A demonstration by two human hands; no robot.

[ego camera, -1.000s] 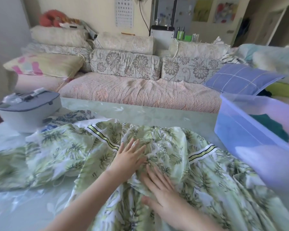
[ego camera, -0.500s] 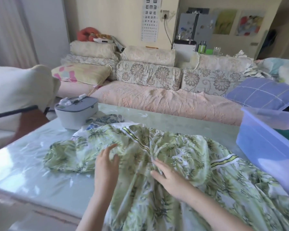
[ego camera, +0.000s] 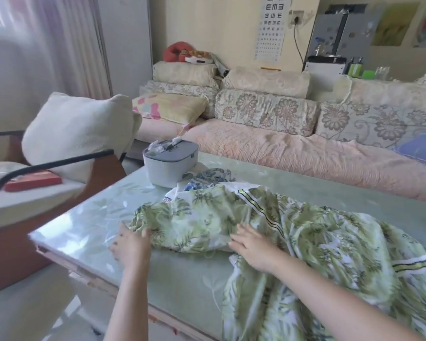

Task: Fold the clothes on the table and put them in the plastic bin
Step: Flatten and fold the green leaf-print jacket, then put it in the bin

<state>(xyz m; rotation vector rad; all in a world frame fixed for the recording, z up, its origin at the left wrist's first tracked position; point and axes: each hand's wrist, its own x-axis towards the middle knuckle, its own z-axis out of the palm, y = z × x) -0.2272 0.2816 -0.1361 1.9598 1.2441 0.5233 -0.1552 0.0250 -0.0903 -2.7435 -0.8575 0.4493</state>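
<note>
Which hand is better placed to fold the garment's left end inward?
Probably left: the left hand is right at that end of the garment, while the right hand rests flat on its middle.

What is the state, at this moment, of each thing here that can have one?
green leaf-print garment: unfolded, crumpled, lying on the table
blue patterned cloth: unfolded, partly under the garment
grey box: lid shut, small items on top
left hand: at the sleeve end, grip unclear
right hand: fingers flat on the garment

garment (ego camera: pixel 317 232): thin printed cloth | table (ego camera: pixel 89 222): glossy | box (ego camera: pixel 170 166): matt plastic
</note>
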